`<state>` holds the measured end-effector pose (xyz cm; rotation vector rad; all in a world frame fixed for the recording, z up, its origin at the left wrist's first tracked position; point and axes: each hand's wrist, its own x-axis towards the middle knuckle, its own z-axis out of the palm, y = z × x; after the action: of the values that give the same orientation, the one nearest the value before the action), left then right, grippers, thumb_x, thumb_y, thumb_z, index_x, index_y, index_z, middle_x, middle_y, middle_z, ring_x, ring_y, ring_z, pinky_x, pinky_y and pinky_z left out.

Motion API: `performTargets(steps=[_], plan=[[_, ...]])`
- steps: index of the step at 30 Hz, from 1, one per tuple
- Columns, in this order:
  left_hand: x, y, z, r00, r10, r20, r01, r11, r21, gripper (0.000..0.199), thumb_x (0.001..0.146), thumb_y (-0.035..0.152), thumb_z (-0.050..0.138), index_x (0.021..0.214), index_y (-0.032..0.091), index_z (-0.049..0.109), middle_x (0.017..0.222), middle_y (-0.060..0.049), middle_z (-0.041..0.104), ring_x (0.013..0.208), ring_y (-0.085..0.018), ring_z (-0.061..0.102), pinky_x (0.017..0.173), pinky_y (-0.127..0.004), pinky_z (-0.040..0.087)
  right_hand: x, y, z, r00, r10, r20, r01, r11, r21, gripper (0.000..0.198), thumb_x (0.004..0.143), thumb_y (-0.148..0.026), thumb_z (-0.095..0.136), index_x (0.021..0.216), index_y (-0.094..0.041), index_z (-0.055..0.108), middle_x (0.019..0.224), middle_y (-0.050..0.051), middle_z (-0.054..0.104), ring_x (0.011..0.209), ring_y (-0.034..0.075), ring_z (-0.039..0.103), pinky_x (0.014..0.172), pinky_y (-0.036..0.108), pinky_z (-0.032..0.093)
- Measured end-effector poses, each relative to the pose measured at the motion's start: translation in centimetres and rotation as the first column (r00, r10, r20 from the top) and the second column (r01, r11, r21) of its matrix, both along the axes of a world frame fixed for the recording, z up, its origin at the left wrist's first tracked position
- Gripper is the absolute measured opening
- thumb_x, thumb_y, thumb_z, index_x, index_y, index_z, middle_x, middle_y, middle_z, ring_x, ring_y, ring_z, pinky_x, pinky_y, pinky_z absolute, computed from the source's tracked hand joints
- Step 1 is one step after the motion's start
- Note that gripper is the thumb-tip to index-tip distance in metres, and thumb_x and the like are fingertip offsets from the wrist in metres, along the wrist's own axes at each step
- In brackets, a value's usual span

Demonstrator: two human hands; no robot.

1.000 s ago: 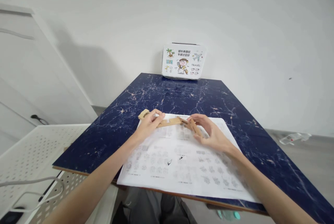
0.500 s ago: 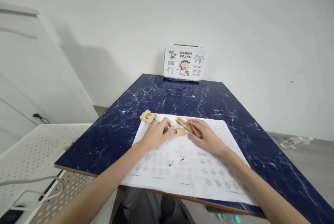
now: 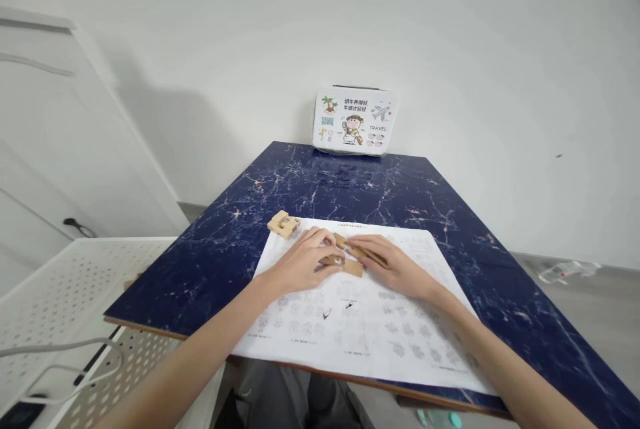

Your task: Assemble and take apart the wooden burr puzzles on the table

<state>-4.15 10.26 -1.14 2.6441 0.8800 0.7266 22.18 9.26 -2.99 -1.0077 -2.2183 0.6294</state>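
Note:
My left hand (image 3: 305,261) is closed, thumb and fingers pinching a notched wooden puzzle piece (image 3: 353,268) whose bare end sticks out to the right. My right hand (image 3: 387,262) curls over another wooden piece (image 3: 376,257), its fingers along the top and the thumb below. Part of a wooden piece (image 3: 340,240) shows between the two hands; fingers hide how the pieces meet. All of this is over the upper half of a printed instruction sheet (image 3: 310,309). Beyond my left hand, a block of interlocked wooden pieces (image 3: 283,224) sits at the sheet's upper left corner.
The sheet lies on a dark blue marble-patterned table (image 3: 340,189). A white case with cartoon prints (image 3: 355,120) stands at the far edge against the wall. Two small dark-and-white bits (image 3: 327,313) are on the sheet. A white perforated rack (image 3: 120,256) with a cable stands left.
My left hand has closed more firmly on its wooden piece, which has shifted slightly right and nearer to me. My right-hand fingers have reached further left over their piece.

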Motion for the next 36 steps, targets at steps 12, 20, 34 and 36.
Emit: performTargets(steps=[12,20,34,36], plan=[[0.3,-0.7,0.6,1.000,-0.007,0.008,0.008,0.998,-0.056,0.046,0.080,0.022,0.070,0.124,0.025,0.058,0.125,-0.007,0.064,0.124,-0.029,0.054,0.109,-0.046,0.044,-0.7,-0.3,-0.3,0.983,-0.126,-0.134,0.109,0.985,-0.132,0.035,0.102,-0.039,0.054,0.135,-0.030,0.064,0.136,0.008,0.069,0.121,0.029,0.067,0.102,0.048,0.056],[0.2,-0.9,0.9,0.998,-0.054,0.010,0.055,0.994,-0.092,0.047,0.075,0.017,0.067,0.121,0.026,0.060,0.125,-0.007,0.067,0.124,-0.031,0.054,0.108,-0.046,0.044,-0.3,0.2,-1.0,0.954,-0.296,-0.053,0.300,0.951,0.076,0.034,0.101,-0.048,0.057,0.122,-0.025,0.068,0.123,0.013,0.071,0.112,0.032,0.067,0.099,0.051,0.054],[0.7,-1.8,1.7,0.990,-0.138,0.022,0.139,0.988,-0.064,0.051,0.082,0.026,0.072,0.131,0.027,0.059,0.142,-0.011,0.058,0.135,-0.032,0.046,0.115,-0.050,0.039,-1.4,-0.1,-0.4,0.959,-0.256,-0.119,0.259,0.966,0.008,0.025,0.101,-0.042,0.058,0.098,-0.024,0.074,0.100,0.008,0.073,0.087,0.025,0.070,0.077,0.038,0.056],[0.8,-1.7,1.8,0.992,-0.129,0.013,0.130,0.988,-0.088,0.056,0.084,0.034,0.076,0.136,0.028,0.056,0.144,-0.011,0.056,0.138,-0.032,0.046,0.116,-0.051,0.039,-1.6,-0.2,-0.2,0.959,-0.241,-0.152,0.237,0.971,-0.043,0.026,0.102,-0.043,0.056,0.099,-0.024,0.073,0.101,0.008,0.075,0.086,0.024,0.070,0.076,0.037,0.056]])
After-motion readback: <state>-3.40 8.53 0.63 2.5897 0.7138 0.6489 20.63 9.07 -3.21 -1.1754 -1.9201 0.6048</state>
